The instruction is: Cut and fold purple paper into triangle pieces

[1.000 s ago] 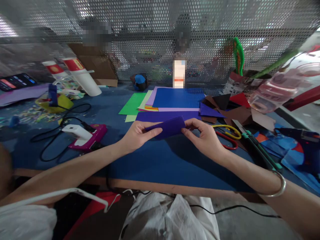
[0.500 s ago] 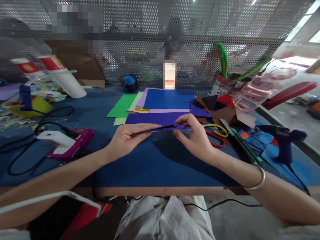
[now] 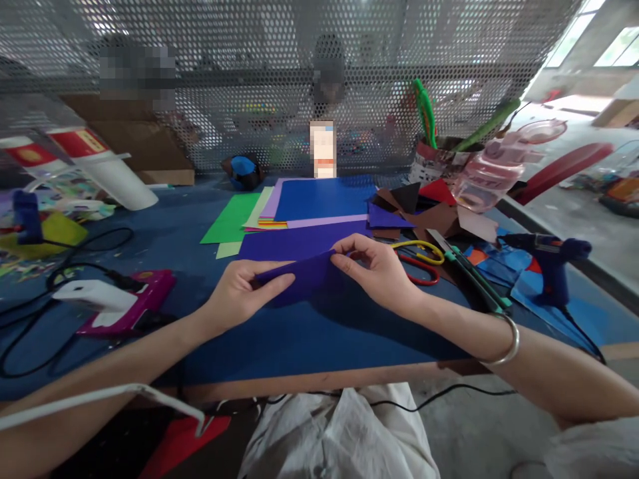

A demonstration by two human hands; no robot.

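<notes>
A piece of dark purple paper (image 3: 310, 276) is held up between my two hands, over the front of the blue table. My left hand (image 3: 243, 287) grips its left end, thumb in front and fingers behind. At the upper right corner, my right hand (image 3: 373, 267) pinches the paper between thumb and fingertips. Behind it lies a larger purple sheet (image 3: 299, 241) flat on the table. Farther back is a stack of coloured sheets with a blue sheet (image 3: 324, 198) on top and a green sheet (image 3: 230, 216) at its left.
Scissors with red and yellow handles (image 3: 424, 256), a green utility knife (image 3: 469, 276) and a blue glue gun (image 3: 552, 259) lie on the right. Paper scraps (image 3: 434, 219) and a pink bottle (image 3: 492, 173) stand behind. A magenta power strip (image 3: 130, 309) with cables is on the left.
The purple paper has turned from nearly edge-on to show its broad face, its lower edge hanging toward me. My right hand has closed on its corner. The view has shifted slightly.
</notes>
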